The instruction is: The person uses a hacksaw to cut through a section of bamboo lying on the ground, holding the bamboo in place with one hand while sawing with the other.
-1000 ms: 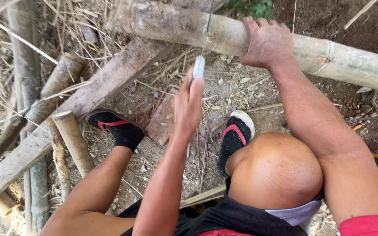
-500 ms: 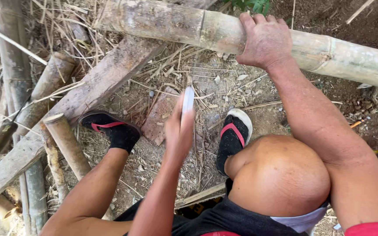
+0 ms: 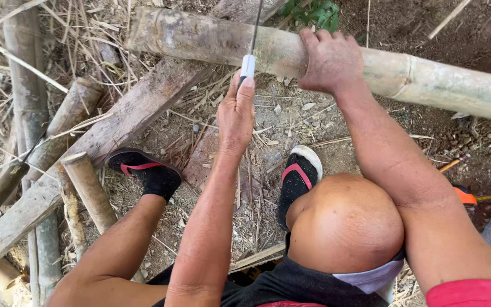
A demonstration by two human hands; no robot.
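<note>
A thick bamboo pole [image 3: 427,79] is seen lying across the upper part of the view, raised above the dirt ground [image 3: 291,119] and resting at its near end on a weathered wooden plank [image 3: 115,131]. The pole is pale green to yellowish, mottled with grey and brown stains, and a darker node ring is visible to the right of the place where it is gripped. The right hand [image 3: 329,59] is clamped over the top of the pole, fingers curled around its far side. The left hand [image 3: 237,116] is closed around the white handle of a thin saw [image 3: 249,54], whose narrow dark blade is set upright against the pole just left of the right hand. Below the pole, two feet in black sandals with red straps [image 3: 146,170] are planted on the ground among dry straw. Shorter cut bamboo pieces [image 3: 86,187] are lying well to the left of the pole's near end, beside the plank.
</note>
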